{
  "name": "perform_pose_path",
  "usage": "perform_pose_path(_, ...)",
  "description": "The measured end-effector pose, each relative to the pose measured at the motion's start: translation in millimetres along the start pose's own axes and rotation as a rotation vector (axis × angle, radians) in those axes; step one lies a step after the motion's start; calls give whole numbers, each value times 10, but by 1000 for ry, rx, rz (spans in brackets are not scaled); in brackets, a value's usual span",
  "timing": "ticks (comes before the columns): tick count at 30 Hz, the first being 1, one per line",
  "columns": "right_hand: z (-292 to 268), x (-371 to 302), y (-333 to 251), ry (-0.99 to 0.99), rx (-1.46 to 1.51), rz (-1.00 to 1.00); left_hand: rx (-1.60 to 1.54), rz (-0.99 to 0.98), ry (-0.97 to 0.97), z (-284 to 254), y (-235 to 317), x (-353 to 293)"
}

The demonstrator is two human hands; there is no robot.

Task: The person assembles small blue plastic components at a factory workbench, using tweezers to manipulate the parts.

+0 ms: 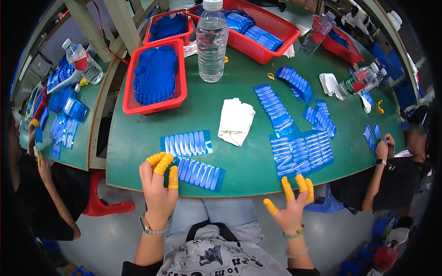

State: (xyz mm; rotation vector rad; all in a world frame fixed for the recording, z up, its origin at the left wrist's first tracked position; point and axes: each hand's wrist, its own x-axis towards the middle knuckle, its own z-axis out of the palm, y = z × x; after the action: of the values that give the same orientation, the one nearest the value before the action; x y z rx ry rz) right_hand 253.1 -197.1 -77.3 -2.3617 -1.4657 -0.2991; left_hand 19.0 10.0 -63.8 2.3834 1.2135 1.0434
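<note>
Yellow finger cots cover the fingertips of both my hands. My left hand (159, 186) is at the table's near edge, thumb apart from the fingers, its tips beside the left end of a blue sheet of long pads (199, 174). A similar sheet (186, 143) lies just beyond it. My right hand (292, 209) is spread over the near edge, fingertips at the lower border of overlapping blue pad sheets (301, 154). Whether those tips touch the sheets I cannot tell. More sheets (275, 108) run farther back from that group. A crumpled white cloth (236, 122) lies between the two groups.
On the green table (207, 101) stand a red basket (183, 87) of blue pieces, a tall water bottle (212, 46) and a larger red basket (262, 56). Bottles (359, 83) lie to the right. Co-workers sit at the right (382, 179) and left (46, 193).
</note>
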Motion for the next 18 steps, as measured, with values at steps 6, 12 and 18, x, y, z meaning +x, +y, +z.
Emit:
perform_pose_path(6,7,-13,37,3,30,-75,-94,-10,-13,2,40,-74)
perform_pose_path(12,71,-33,76,133,37,-170,-149,11,-7,31,109,-107)
perform_pose_path(18,25,-24,68,172,80,-187,-403,60,-139,16,375,-225)
